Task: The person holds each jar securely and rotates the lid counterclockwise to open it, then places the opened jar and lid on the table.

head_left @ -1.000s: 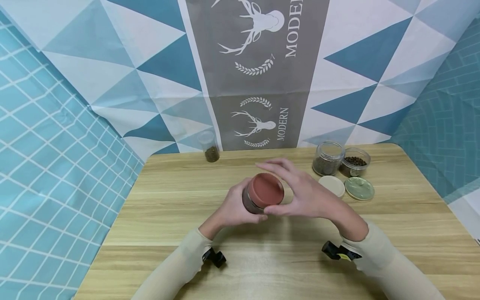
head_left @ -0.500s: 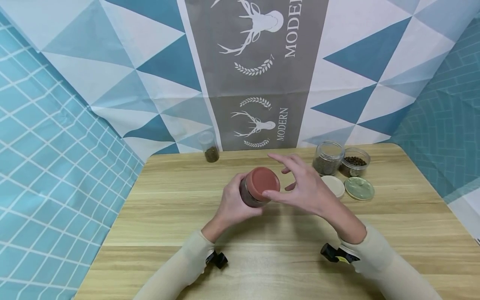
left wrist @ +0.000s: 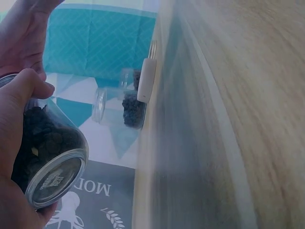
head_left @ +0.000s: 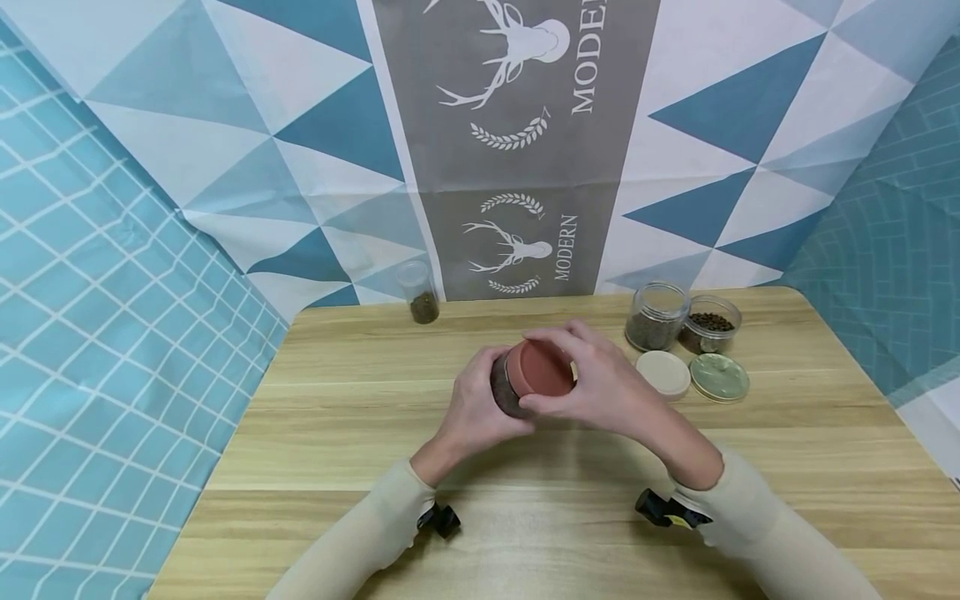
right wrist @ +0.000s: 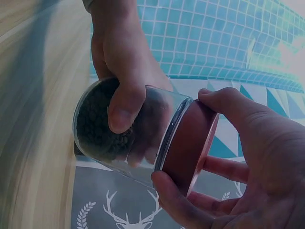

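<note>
A glass jar [right wrist: 102,129] with dark, grainy contents is held tilted above the table, its red lid [head_left: 545,368] toward the right. My left hand [head_left: 480,402] grips the jar's body, the thumb lying across the glass in the right wrist view. My right hand [head_left: 600,379] grips the lid by its rim, thumb on one side and fingers on the other. The lid sits on the jar's mouth. In the left wrist view the jar's round glass base [left wrist: 56,179] faces the camera.
At the table's back right stand an open glass jar [head_left: 655,321] and a lower open jar [head_left: 708,323] of dark pellets. A cream lid [head_left: 663,374] and a green lid [head_left: 719,377] lie before them. A small clear jar [head_left: 422,300] stands at the back left of the wooden table [head_left: 337,400].
Half a second ago the right fingers were spread off the lid, with the thumb near its edge; now they close around its rim. The jar has shifted slightly right and tilts more.
</note>
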`<state>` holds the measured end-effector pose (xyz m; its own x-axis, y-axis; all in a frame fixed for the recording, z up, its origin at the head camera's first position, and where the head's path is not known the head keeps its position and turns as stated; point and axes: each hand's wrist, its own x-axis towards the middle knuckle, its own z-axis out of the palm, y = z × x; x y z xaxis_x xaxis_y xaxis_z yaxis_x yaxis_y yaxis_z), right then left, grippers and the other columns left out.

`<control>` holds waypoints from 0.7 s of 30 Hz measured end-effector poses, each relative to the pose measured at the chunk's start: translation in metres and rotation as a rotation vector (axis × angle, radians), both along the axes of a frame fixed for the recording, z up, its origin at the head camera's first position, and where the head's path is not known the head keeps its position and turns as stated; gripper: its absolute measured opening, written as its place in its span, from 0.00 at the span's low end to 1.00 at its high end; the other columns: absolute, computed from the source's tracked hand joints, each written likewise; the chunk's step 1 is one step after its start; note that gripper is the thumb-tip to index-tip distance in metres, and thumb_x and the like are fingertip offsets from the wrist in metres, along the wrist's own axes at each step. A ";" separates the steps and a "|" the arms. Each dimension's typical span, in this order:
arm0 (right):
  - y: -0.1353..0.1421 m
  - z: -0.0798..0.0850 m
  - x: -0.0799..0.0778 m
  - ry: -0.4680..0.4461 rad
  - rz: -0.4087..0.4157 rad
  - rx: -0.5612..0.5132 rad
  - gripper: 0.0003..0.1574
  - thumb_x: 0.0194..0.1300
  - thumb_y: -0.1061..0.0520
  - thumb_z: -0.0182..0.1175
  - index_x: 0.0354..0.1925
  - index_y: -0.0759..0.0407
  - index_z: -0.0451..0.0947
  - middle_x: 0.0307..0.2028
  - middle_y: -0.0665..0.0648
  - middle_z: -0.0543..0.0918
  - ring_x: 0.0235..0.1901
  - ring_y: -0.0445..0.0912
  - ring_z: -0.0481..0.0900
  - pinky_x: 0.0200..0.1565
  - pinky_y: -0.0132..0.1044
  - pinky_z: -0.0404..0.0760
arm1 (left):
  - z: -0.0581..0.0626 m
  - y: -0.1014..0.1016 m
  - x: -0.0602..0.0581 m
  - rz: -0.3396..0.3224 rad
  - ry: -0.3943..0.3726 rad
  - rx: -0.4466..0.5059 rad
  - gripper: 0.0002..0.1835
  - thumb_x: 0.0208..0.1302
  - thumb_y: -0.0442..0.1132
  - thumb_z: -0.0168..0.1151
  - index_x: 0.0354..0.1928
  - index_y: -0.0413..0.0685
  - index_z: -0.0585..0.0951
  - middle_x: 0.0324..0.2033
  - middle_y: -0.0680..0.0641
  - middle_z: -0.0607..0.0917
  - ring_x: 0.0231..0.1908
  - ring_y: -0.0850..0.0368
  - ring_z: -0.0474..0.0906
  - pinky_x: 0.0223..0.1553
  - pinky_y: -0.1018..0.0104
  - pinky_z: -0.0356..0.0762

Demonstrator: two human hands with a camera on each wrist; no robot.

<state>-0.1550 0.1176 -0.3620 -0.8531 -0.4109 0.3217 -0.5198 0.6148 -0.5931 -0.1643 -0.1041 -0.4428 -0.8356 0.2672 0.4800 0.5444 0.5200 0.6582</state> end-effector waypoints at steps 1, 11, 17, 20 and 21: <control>0.000 0.000 0.000 0.000 0.001 -0.001 0.47 0.55 0.43 0.87 0.71 0.50 0.84 0.52 0.59 0.84 0.44 0.51 0.86 0.42 0.42 0.89 | 0.000 0.000 0.000 -0.002 -0.001 -0.002 0.49 0.38 0.40 0.89 0.68 0.40 0.79 0.60 0.41 0.88 0.57 0.46 0.88 0.60 0.49 0.90; 0.002 0.001 0.001 0.033 0.059 0.004 0.47 0.55 0.45 0.87 0.72 0.47 0.83 0.56 0.57 0.84 0.48 0.51 0.87 0.46 0.44 0.89 | 0.000 0.000 -0.001 -0.023 -0.007 -0.008 0.48 0.40 0.42 0.89 0.68 0.41 0.79 0.59 0.41 0.89 0.57 0.46 0.88 0.60 0.50 0.90; 0.006 0.003 0.000 0.042 0.146 0.009 0.46 0.56 0.48 0.84 0.72 0.43 0.83 0.62 0.56 0.83 0.58 0.53 0.84 0.52 0.46 0.90 | 0.002 -0.004 -0.003 -0.103 -0.107 0.043 0.47 0.40 0.38 0.87 0.68 0.40 0.80 0.58 0.40 0.90 0.55 0.47 0.89 0.59 0.54 0.89; 0.009 0.004 0.000 0.055 0.201 0.025 0.47 0.55 0.50 0.82 0.74 0.41 0.82 0.66 0.56 0.82 0.63 0.55 0.82 0.55 0.50 0.90 | 0.002 -0.006 -0.003 -0.137 -0.154 0.043 0.48 0.42 0.38 0.88 0.70 0.41 0.79 0.58 0.40 0.91 0.55 0.47 0.89 0.60 0.55 0.90; 0.010 0.004 -0.001 0.063 0.225 0.031 0.48 0.55 0.51 0.81 0.74 0.41 0.82 0.68 0.56 0.82 0.65 0.55 0.80 0.57 0.51 0.89 | 0.002 -0.007 -0.004 -0.151 -0.168 0.043 0.48 0.42 0.38 0.88 0.71 0.42 0.79 0.58 0.40 0.91 0.56 0.47 0.89 0.60 0.55 0.90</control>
